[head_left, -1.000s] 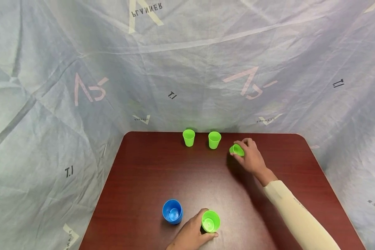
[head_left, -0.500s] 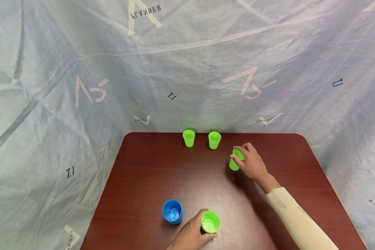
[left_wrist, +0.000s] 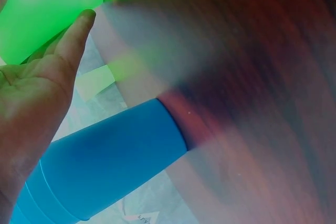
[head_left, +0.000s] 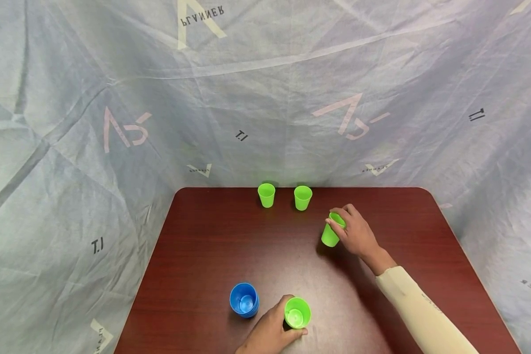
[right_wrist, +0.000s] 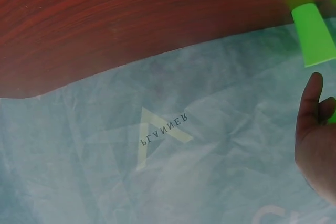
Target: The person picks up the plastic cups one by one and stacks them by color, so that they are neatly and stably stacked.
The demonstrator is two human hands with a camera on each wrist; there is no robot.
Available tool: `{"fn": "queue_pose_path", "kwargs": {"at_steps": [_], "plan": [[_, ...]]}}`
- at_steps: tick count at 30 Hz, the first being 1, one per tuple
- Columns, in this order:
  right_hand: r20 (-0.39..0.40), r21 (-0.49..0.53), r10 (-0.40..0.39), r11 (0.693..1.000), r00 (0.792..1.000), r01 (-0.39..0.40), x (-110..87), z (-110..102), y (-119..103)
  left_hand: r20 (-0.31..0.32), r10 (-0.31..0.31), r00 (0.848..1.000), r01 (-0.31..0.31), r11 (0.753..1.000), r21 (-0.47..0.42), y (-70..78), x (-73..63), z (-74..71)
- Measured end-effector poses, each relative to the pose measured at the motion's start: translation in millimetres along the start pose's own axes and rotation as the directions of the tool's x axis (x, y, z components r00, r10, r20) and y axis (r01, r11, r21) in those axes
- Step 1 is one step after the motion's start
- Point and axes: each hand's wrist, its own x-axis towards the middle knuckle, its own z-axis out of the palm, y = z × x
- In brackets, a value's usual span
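Near the front of the table, my left hand (head_left: 270,327) curls its thumb and fingers round a green plastic cup (head_left: 298,319) whose mouth faces up. Just left of it stands a stack of nested blue cups (head_left: 244,301); the left wrist view also has these blue cups (left_wrist: 115,156) beside the hand (left_wrist: 37,93). Farther back on the right, my right hand (head_left: 358,233) pinches another green cup (head_left: 329,237) at its upper part, the cup leaning slightly. In the right wrist view only part of the right hand (right_wrist: 317,145) shows at the edge.
Two more green cups, a left one (head_left: 266,195) and a right one (head_left: 303,198), stand upright at the back edge of the dark red wooden table (head_left: 212,246). A grey printed sheet (head_left: 265,98) hangs close behind and round the table.
My right hand has brought its green cup from near the back row toward the front and slightly left. The left hand keeps its hold on the other green cup in place.
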Motion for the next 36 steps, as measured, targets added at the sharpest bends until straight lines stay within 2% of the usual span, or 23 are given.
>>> {"fn": "queue_pose_path", "kwargs": {"at_steps": [9, 16, 23, 29, 36], "plan": [[-0.005, 0.015, -0.033, 0.999, 0.999, 0.033, -1.2, -1, -7, 0.0, -0.01, 1.0, 0.01, 1.0, -0.008, -1.1, 0.8, 0.8], [0.032, 0.061, 0.004, 0.998, 0.999, -0.006, -4.1, -4, -19, -0.004, -0.006, 1.0, 0.006, 1.0, -0.002, -0.8, 0.7, 0.7], [0.047, 0.058, 0.008, 0.998, 0.999, -0.011, -8.7, -4, -24, -0.011, 0.003, 1.0, -0.002, 1.0, 0.004, -0.8, 0.5, 0.9], [0.035, 0.066, -0.019, 0.998, 0.999, 0.017, -13.4, -4, -27, -0.009, -0.007, 1.0, 0.007, 1.0, 0.008, 0.0, 0.4, 1.2], [0.035, 0.083, -0.033, 0.996, 0.999, 0.03, -19.6, -6, -32, -0.021, 0.009, 1.0, -0.009, 1.0, 0.029, -0.3, -0.1, 0.9]]}}
